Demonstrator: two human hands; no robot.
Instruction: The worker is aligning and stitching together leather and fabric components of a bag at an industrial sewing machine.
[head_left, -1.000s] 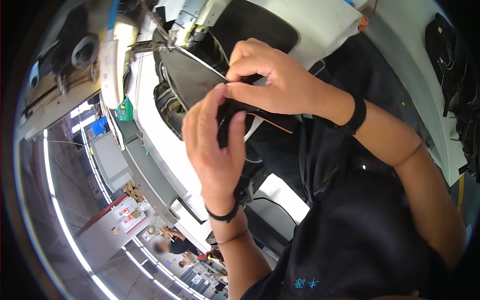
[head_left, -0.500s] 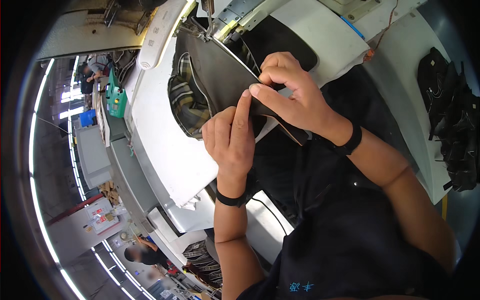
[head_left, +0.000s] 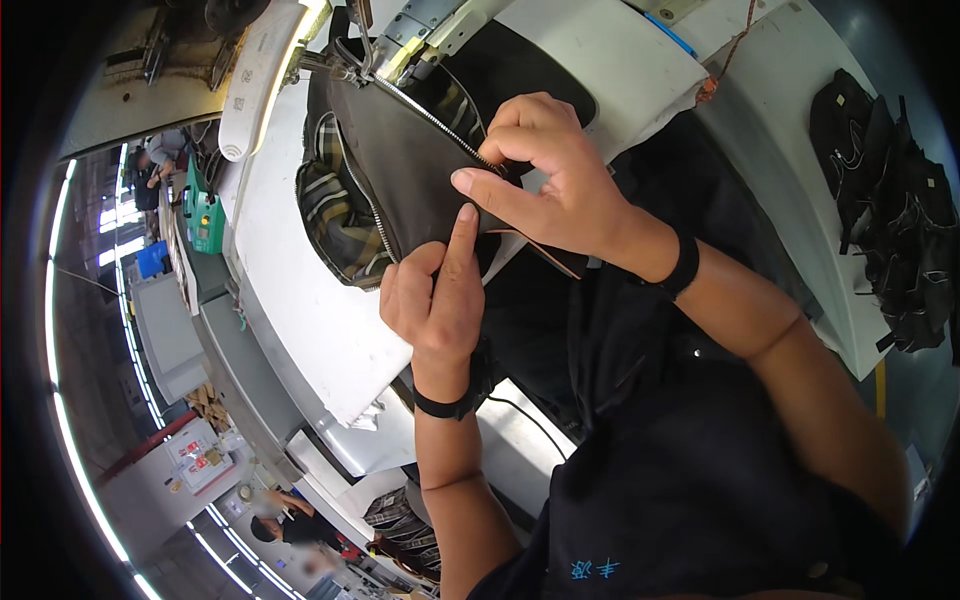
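A dark brown bag piece (head_left: 400,150) with plaid lining (head_left: 335,205) lies spread on the white sewing table. Its upper end is beneath the sewing machine's presser foot (head_left: 367,72). A metal zipper (head_left: 430,118) runs along its far edge, and a second zipper (head_left: 365,190) crosses nearer the left side. My right hand (head_left: 560,175) pinches the far zipper edge with curled fingers, its thumb stretched over the surface. My left hand (head_left: 435,295) has its index finger laid straight on the brown face, while the other fingers curl at the near edge; what lies under them is hidden.
The white machine head with a lit strip (head_left: 265,80) stands at upper left. Several black sewn pieces (head_left: 900,230) lie on the right. A green device (head_left: 203,215) is at far left. Co-workers (head_left: 290,520) sit in the background.
The whole view has shifted, so the bag and machine appear farther left. My left index fingertip has drawn back from my right thumb, leaving a gap between them.
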